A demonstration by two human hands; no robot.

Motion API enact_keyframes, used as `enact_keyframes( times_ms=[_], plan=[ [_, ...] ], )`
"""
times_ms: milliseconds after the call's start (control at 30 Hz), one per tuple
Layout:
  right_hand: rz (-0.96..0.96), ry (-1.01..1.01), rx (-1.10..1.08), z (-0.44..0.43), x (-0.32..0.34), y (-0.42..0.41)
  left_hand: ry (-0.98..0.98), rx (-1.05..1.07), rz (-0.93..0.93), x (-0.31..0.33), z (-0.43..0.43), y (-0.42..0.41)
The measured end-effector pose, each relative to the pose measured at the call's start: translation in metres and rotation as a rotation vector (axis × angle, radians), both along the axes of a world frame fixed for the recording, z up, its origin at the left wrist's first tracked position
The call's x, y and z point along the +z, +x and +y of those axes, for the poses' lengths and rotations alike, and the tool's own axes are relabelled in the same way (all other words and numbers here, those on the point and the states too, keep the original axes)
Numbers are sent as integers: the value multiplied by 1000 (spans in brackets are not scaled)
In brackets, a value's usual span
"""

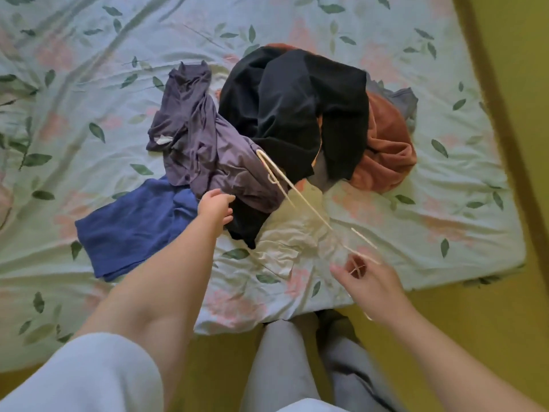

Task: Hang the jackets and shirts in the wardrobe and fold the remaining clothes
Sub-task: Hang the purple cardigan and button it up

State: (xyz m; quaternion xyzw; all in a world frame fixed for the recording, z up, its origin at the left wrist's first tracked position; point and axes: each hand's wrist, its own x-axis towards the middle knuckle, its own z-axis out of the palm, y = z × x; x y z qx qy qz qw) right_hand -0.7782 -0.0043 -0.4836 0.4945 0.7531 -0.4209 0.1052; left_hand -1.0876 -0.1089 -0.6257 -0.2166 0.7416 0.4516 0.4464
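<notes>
The cream hanger is pinched near its hook by the curled fingers of the right hand, its far end resting on the clothes pile. The grey-purple shirt is met at its hem by the left hand; whether cloth is gripped cannot be told.

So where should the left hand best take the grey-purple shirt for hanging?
Probably at the neck end by the white label, coming from the left: that end of the grey-purple shirt lies free, while the black garment borders its right.
</notes>
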Motion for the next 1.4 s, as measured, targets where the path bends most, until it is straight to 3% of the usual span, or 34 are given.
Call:
enact_keyframes(
  times_ms=[100,233,300,400,500,600,733,800,900,967,1167,1400],
  plan=[
    [-71,-171,-59,-16,-25,-13,74,181,-99,-15,0,-16],
    [-157,-66,-156,-27,-37,-28,178,377,-216,-28,-8,-34],
    [-104,-142,-179,-27,-33,-31,223,403,-226,-30,-9,-40],
    [-66,-165,15,-25,-22,-32,249,500,-185,-26,-11,-44],
    [-71,-191,71,-28,-14,-29,292,612,-141,-11,-16,-43],
    [-70,-150,142,-31,-6,-25,351,631,-133,20,-21,-36],
    [-10,-172,193,-35,19,-30,401,499,-173,73,-42,-19],
    [19,-183,241,-37,33,-38,337,386,-105,103,-57,-7],
    [50,-176,320,-39,48,-52,184,192,156,151,-81,20],
    [89,-167,370,-45,58,-61,182,188,299,186,-101,41],
    [283,-225,464,-70,77,-79,312,408,378,270,-161,107],
    [552,-303,729,-145,107,-83,330,667,666,362,-220,203]
  ],
)
